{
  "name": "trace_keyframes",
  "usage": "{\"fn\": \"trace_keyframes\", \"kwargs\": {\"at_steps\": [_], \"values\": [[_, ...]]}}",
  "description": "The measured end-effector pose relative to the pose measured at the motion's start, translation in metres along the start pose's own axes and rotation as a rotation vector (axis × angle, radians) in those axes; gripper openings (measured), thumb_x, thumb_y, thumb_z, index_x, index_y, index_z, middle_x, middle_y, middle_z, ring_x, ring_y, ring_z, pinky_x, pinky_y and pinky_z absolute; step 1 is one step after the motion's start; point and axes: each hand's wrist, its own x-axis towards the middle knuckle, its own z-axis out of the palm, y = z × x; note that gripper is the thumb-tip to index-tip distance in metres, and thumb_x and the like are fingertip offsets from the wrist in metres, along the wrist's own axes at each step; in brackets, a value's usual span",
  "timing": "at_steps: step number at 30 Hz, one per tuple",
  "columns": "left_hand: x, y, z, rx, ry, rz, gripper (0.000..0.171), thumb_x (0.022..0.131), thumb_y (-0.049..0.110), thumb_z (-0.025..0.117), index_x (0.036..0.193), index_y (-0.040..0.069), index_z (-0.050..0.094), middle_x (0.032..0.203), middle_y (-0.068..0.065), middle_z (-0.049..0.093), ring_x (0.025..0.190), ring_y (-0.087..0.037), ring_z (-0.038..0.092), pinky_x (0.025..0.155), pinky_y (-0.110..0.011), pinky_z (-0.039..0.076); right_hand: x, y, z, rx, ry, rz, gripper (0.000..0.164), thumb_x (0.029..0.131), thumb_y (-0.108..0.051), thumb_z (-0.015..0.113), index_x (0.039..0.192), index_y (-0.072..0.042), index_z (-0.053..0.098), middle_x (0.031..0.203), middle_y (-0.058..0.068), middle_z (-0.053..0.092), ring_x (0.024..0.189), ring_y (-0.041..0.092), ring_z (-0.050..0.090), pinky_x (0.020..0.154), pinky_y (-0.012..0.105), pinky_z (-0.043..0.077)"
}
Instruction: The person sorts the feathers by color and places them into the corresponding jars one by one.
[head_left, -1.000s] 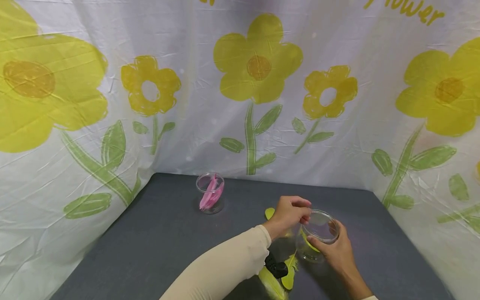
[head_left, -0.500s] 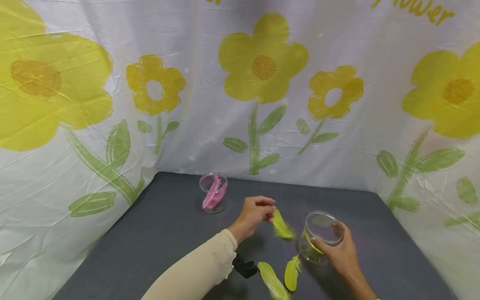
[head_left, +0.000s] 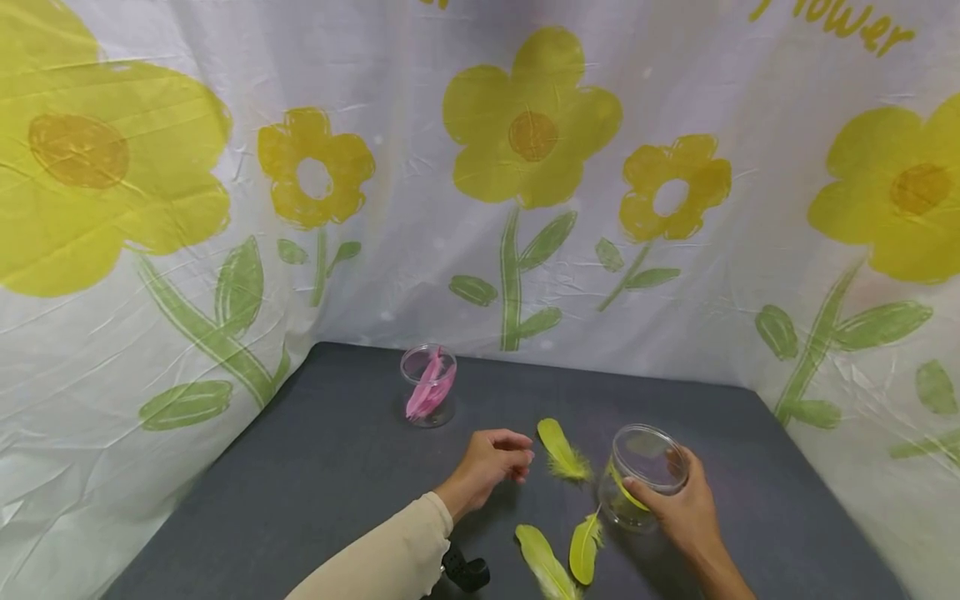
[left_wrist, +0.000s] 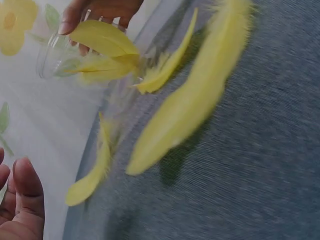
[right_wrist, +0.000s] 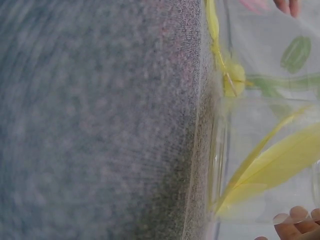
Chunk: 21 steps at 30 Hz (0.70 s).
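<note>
My right hand (head_left: 686,504) grips the side of a clear plastic jar (head_left: 633,518) standing upright at the right of the table. Inside it are yellow feathers (left_wrist: 102,42), plain in the left wrist view. Left of the jar, my left hand (head_left: 486,468) hovers over the table with loosely bent fingers and nothing in them. Nearest to it lies a yellow feather (head_left: 561,450). Two more lie toward the front: a longer, paler feather (head_left: 546,560) and a shorter feather (head_left: 584,546) beside the jar's base.
A second clear jar (head_left: 442,414) with pink feathers (head_left: 429,392) in it stands at the back left of the dark grey table (head_left: 315,450). A white curtain (head_left: 405,250) printed with yellow flowers hangs behind and at both sides.
My left hand has drawn away from the jar's rim, leftward past the far yellow feather, and then nearer to me. My right hand keeps its hold on the jar.
</note>
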Motion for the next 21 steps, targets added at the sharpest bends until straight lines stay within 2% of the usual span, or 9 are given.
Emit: {"fn": "trace_keyframes", "kwargs": {"at_steps": [9,16,21], "values": [[-0.009,-0.015,-0.005,-0.001,-0.025,-0.026,0.023,0.083,-0.005,0.070,0.104,-0.012,0.065,0.083,-0.015,0.067,0.061,-0.018,0.061,0.059,-0.036,0.055,-0.001,-0.001,0.000,0.003,-0.004,0.001,0.112,0.074,-0.033,0.085,0.151,0.002,0.011,0.148,0.025,0.031,0.135,0.042,0.028,0.104,0.055,0.028],[-0.019,-0.034,-0.014,0.072,-0.061,-0.104,0.025,0.082,-0.004,0.070,0.105,-0.010,0.066,0.078,-0.014,0.067,0.061,-0.018,0.062,0.055,-0.034,0.055,-0.001,-0.001,0.001,-0.005,0.008,-0.006,0.112,0.073,-0.035,0.086,0.150,0.003,0.013,0.146,0.026,0.033,0.134,0.042,0.030,0.103,0.055,0.029],[-0.024,-0.039,-0.019,0.079,-0.102,-0.119,0.030,0.078,-0.004,0.069,0.107,-0.010,0.065,0.079,-0.017,0.068,0.062,-0.019,0.064,0.056,-0.034,0.055,-0.001,-0.002,0.000,0.008,0.004,-0.010,0.110,0.075,-0.032,0.085,0.150,0.004,0.013,0.146,0.027,0.032,0.133,0.043,0.029,0.103,0.056,0.029]]}}
